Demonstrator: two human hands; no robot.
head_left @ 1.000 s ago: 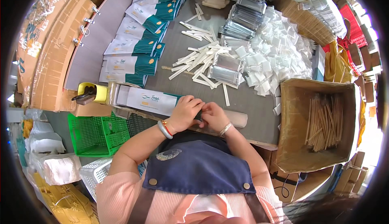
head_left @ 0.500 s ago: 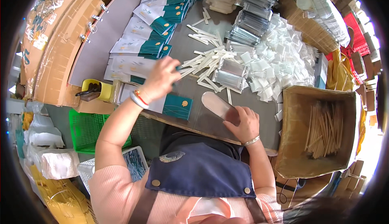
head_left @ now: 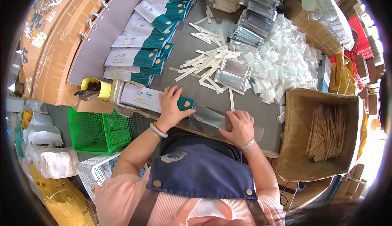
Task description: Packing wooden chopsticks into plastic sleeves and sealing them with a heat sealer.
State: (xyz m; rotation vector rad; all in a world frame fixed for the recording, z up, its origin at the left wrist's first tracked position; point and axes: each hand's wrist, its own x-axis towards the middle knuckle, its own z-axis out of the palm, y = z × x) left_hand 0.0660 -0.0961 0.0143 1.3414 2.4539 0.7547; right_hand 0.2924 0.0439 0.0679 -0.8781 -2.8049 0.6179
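Resting on a teal-white packet (head_left: 141, 97), seemingly: left hand (head_left: 171, 108), raised earlier.

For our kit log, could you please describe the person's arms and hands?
The left hand is gloveless, with a pale bangle and red band at the wrist; the right hand, also gloveless, has a silver bracelet. The sleeves are short, ribbed and pink.

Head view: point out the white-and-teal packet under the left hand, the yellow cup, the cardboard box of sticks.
White-and-teal packet (head_left: 143, 98): head view, on its white face.
Yellow cup (head_left: 106, 91): head view, on its side wall.
Cardboard box (head_left: 295, 130): head view, on its left wall.
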